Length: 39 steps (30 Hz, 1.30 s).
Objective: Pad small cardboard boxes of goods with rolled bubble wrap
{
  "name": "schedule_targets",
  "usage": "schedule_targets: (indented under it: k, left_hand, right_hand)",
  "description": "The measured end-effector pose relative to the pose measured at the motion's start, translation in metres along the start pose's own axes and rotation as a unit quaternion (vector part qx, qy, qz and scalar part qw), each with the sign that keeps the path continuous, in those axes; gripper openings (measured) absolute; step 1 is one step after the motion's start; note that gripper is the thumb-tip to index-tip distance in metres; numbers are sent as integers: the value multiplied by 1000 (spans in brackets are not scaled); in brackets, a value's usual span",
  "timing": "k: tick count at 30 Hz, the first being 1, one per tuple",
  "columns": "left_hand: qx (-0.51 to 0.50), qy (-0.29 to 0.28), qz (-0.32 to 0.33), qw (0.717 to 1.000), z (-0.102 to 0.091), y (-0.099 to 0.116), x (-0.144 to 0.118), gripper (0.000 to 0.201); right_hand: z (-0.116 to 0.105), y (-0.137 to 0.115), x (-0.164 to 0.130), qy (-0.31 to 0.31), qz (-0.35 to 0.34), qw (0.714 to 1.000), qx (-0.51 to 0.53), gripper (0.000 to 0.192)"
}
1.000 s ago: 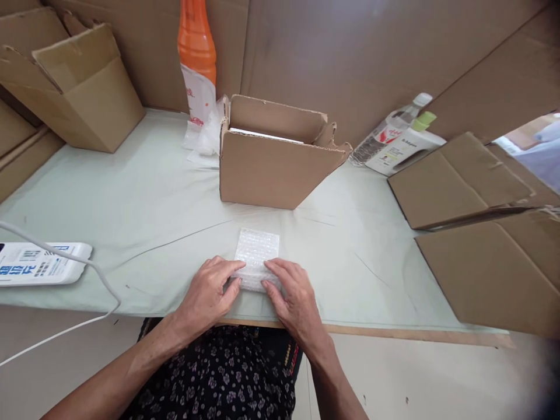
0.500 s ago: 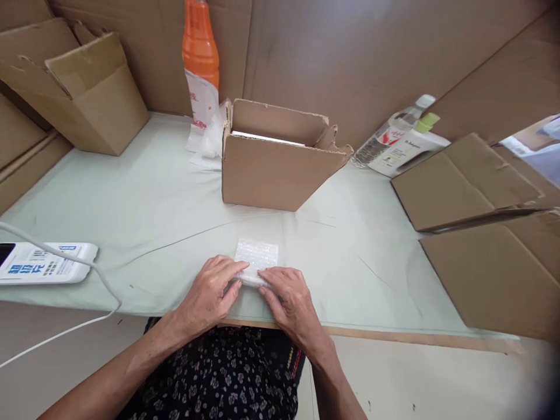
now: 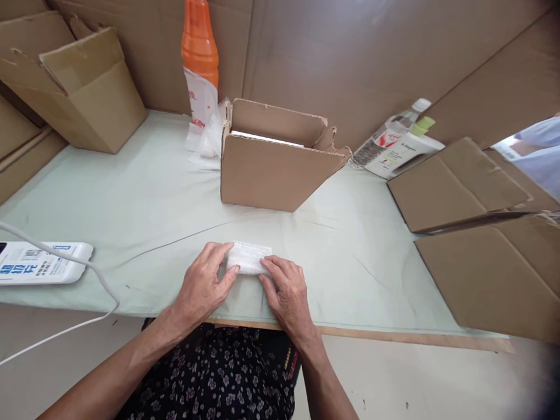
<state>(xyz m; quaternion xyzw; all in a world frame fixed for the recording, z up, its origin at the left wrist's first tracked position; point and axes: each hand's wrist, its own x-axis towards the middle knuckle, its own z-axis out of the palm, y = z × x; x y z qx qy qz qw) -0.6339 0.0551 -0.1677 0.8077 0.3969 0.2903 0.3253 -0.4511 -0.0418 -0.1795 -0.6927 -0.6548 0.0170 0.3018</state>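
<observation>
On the pale green cloth near the table's front edge lies a small, flat bundle of clear bubble wrap (image 3: 248, 258). My left hand (image 3: 202, 283) grips its left end between thumb and fingers. At the opposite end, the thumb and fingertips of my right hand (image 3: 287, 287) close on the right corner. What is inside the wrap, if anything, cannot be made out.
Behind the bundle stands an open cardboard box (image 3: 262, 175) with something white inside. An orange bottle (image 3: 200, 52) stands behind it. A white power bank (image 3: 48, 262) with a cable (image 3: 105, 280) lies left. Bottles (image 3: 389, 140) and cardboard boxes (image 3: 485, 274) are at the right.
The bubble wrap has become shorter from front to back, its near part turned over. Both hands have moved slightly forward with it, and the left fingers now reach round its left end.
</observation>
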Motion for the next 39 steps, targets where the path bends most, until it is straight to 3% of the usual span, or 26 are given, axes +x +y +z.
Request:
schedule_targets:
  k: [4,7,10,12,17,21,24,27,30,34,37,39]
  left_hand:
    - [-118,4,-114,986,-6,4,-19,52]
    - [-260,-46,-191,945,-4,7,-24,66]
    - [-350,-68,-221,908,-3,11,-18,72]
    - [-359,-76,-218,904,-3,16,-12,69]
    - [-316,-109,-165,928,-6,26,-5,62]
    - [-216,-89,-68,970,-12,34,6,54]
    - [-92,32,75,992,-22,45,38,48]
    - [48,180,197,962,-33,55,92,39]
    - [150,232,220,936,-36,56,152,43]
    - [215,205,200,934,-38,52,196,31]
    - [222,149,210,940,-46,54,186,17]
    - [210,106,232,944,-55,59,168,29]
  right_hand:
    - [1,-2,3,17,29,998,48,24]
    - [-4,-10,0,11,45,993,106,22]
    - [-11,-18,-3,-22,54,984,169,20]
    - [-16,-20,-5,-36,75,974,210,19]
    - [-26,-18,-3,-60,158,928,333,48]
    - [-29,-18,-1,-105,184,904,372,24]
    - [-30,-15,-3,-65,214,903,367,22]
    - [-32,-7,-9,-42,237,903,357,26]
    - [-35,0,-19,-43,257,898,355,30]
    - [-36,11,-36,-39,287,886,362,33]
    - [-36,19,-46,-22,299,882,363,31]
    - [-35,25,-50,-8,299,882,363,29]
